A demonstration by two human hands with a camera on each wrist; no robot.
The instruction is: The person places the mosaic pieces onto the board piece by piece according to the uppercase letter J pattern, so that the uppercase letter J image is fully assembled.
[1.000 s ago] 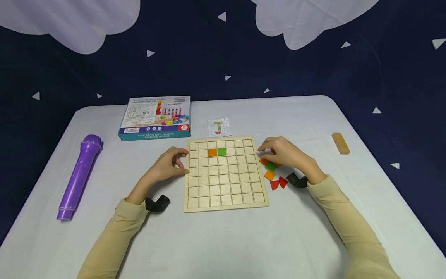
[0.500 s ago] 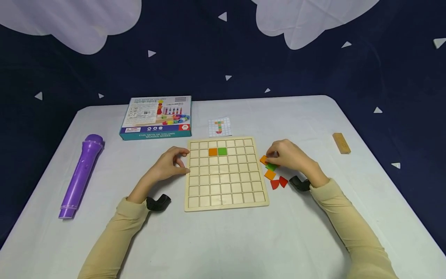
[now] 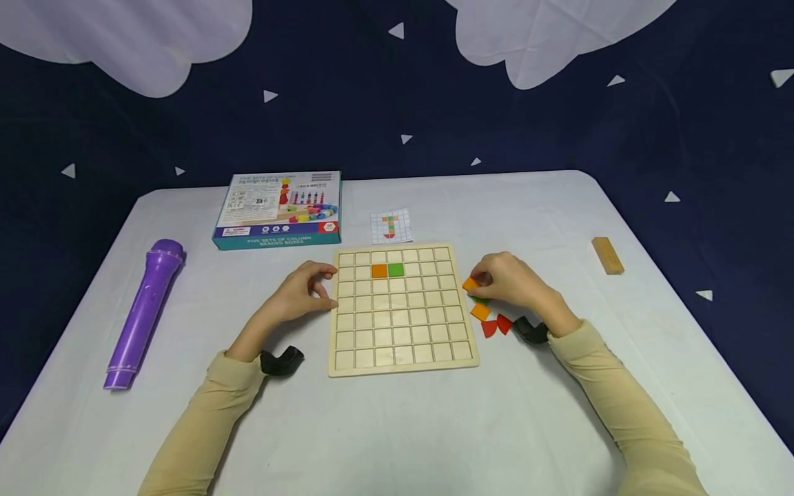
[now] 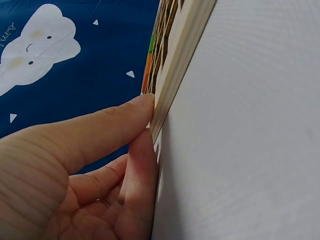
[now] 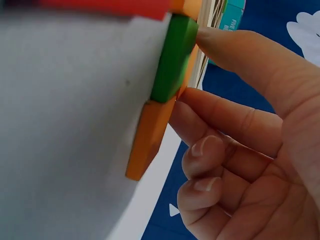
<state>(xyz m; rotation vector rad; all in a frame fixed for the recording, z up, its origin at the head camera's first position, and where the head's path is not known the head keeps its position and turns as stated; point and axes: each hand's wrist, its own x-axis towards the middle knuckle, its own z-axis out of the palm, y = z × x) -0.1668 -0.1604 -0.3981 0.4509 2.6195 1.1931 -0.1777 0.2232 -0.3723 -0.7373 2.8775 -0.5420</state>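
Hides most of green tile (image 5: 172, 62) beneath right hand (image 3: 511, 279) in head view, and cuts off blurred red piece (image 5: 107, 6) at top of right wrist view. Sets right thumb and index finger narrowly apart about orange tile (image 3: 470, 283), just beside right edge of wooden grid board (image 3: 403, 337); cannot tell whether gripped. Rests left hand (image 3: 298, 295) against opposite edge with thumb and index finger spread, over white tablecloth (image 3: 397, 434) before navy cloud-print backdrop (image 3: 347, 117).

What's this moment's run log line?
left hand: touching left edge of grid board; right hand: touching loose orange tile; on grid board: orange square, green square
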